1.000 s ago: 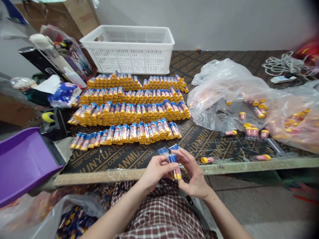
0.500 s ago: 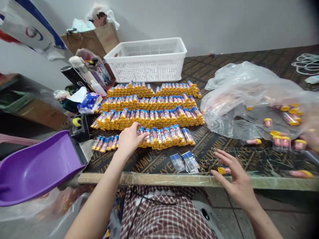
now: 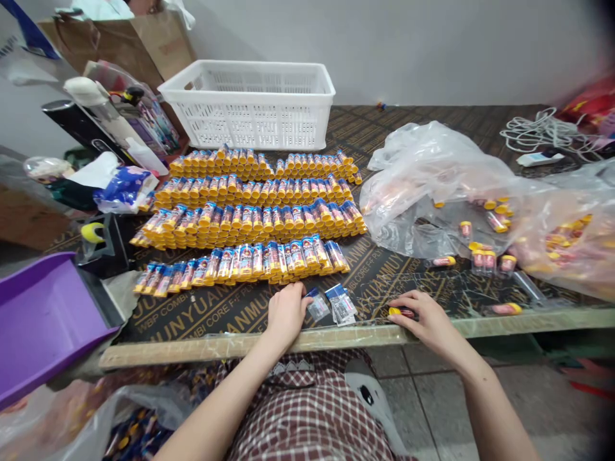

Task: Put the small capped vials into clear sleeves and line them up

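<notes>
My left hand [image 3: 288,312] is at the left edge of a flat clear-and-blue wrapper [image 3: 317,305], its thumb and finger closed on that edge. Beside it lies a small stack of similar wrappers [image 3: 341,303]. My right hand [image 3: 419,314] pinches a small tube with a yellow cap [image 3: 401,312] near the table's front edge. Beyond my left hand, labelled tubes with yellow ends form a front row [image 3: 240,262]. Behind it stand stacked rows of the same tubes [image 3: 259,221].
A white basket [image 3: 250,109] stands at the back. Clear plastic bags [image 3: 432,166] and loose yellow-capped tubes [image 3: 483,259] lie to the right. A purple dustpan [image 3: 43,320] and a tape dispenser [image 3: 103,243] are at the left. White cable [image 3: 542,131] lies back right.
My left hand has moved from the front row of tubes toward me, to the wrappers. My right hand has closed on the yellow-capped tube. The view has shifted to the right.
</notes>
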A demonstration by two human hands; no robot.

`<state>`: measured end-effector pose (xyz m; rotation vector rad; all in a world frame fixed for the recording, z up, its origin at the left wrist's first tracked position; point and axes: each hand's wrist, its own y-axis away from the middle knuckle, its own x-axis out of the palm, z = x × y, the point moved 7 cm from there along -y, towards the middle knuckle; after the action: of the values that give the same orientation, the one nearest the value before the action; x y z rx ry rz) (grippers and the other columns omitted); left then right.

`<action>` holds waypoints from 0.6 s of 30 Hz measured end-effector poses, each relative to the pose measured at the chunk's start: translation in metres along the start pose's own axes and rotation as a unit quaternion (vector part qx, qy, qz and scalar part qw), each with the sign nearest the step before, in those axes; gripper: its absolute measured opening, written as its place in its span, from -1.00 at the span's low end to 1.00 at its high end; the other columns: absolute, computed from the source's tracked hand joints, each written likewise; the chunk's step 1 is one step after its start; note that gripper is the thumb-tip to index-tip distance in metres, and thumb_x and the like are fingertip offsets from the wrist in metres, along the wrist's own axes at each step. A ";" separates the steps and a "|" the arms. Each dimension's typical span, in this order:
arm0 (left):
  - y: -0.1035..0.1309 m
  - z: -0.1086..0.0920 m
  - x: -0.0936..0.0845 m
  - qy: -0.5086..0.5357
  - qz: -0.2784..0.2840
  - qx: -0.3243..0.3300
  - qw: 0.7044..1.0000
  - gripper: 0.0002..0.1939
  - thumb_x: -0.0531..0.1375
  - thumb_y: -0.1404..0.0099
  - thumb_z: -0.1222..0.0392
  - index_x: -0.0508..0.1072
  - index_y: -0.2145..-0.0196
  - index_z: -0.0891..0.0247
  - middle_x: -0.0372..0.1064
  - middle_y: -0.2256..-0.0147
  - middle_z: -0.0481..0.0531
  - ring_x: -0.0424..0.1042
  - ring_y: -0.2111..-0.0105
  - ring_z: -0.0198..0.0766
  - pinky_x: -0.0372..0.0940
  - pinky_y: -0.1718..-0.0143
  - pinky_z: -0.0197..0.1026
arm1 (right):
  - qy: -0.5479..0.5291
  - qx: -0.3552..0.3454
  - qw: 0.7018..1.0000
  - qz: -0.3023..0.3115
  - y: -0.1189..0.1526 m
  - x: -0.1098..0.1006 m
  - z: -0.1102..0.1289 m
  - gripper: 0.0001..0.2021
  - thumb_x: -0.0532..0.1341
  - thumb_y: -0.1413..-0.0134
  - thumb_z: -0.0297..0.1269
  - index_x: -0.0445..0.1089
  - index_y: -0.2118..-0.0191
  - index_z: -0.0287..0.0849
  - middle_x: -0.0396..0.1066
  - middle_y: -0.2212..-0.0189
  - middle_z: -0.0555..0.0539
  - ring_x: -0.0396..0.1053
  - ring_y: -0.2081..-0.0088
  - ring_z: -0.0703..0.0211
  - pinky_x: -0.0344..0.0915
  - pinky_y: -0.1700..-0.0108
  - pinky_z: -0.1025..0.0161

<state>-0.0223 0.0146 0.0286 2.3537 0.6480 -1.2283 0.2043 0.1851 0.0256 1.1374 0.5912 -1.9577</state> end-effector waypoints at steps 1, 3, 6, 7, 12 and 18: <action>0.000 0.002 0.000 0.012 -0.005 -0.003 1.000 -0.91 0.17 -0.21 0.17 0.43 0.40 0.21 0.42 0.41 0.06 0.40 0.39 -0.16 0.13 0.37 -0.22 | 0.000 -0.003 1.000 -0.001 -0.001 0.000 0.000 -0.80 0.24 -0.02 -0.08 0.51 0.33 -0.07 0.44 0.35 -0.10 0.39 0.30 0.04 0.33 0.24 0.07; 0.001 0.004 -0.004 0.066 -0.019 -0.002 0.998 -0.89 0.17 -0.19 0.22 0.39 0.50 0.22 0.37 0.45 0.02 0.37 0.43 -0.21 0.13 0.38 -0.23 | 0.005 -0.010 0.999 -0.035 -0.002 -0.005 0.003 -0.78 0.21 -0.05 -0.06 0.49 0.35 -0.08 0.43 0.37 -0.09 0.36 0.30 0.04 0.30 0.24 0.07; 0.004 0.008 -0.008 0.246 -0.032 -0.032 0.968 -0.85 0.20 -0.13 0.21 0.31 0.54 0.23 0.31 0.53 -0.06 0.33 0.50 -0.29 0.17 0.42 -0.26 | -0.005 0.003 0.988 -0.155 0.002 -0.024 0.014 -0.74 0.21 -0.05 -0.01 0.45 0.35 -0.11 0.42 0.37 -0.09 0.33 0.31 0.05 0.27 0.23 0.06; 0.006 0.010 -0.006 0.327 -0.023 -0.057 0.943 -0.84 0.21 -0.11 0.20 0.28 0.53 0.23 0.28 0.58 -0.10 0.32 0.54 -0.32 0.20 0.44 -0.27 | -0.028 0.023 0.981 -0.193 0.004 -0.029 0.018 -0.74 0.21 -0.04 -0.01 0.44 0.34 -0.11 0.41 0.40 -0.07 0.33 0.36 0.09 0.28 0.26 0.09; 0.015 0.008 0.007 0.605 0.032 -0.174 0.777 -0.61 0.37 0.12 0.25 0.30 0.34 0.25 0.31 0.65 -0.19 0.33 0.65 -0.38 0.27 0.53 -0.32 | -0.284 0.133 0.914 -0.257 0.012 -0.029 0.038 -0.72 0.31 0.04 -0.11 0.39 0.21 -0.12 0.42 0.47 -0.01 0.37 0.52 0.21 0.35 0.49 0.24; 0.019 0.005 0.013 0.691 0.036 -0.236 0.683 -0.63 0.43 0.18 0.24 0.48 0.36 0.39 0.49 0.47 0.02 0.44 0.52 -0.36 0.36 0.46 -0.33 | -0.455 0.070 0.862 -0.211 0.009 -0.006 0.085 -0.77 0.25 -0.06 -0.27 0.38 0.12 -0.07 0.44 0.25 -0.07 0.51 0.34 0.14 0.51 0.25 0.13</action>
<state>-0.0078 -0.0011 0.0174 2.3565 1.0450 0.9656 0.1703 0.1222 0.0720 0.0381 0.1731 -2.6333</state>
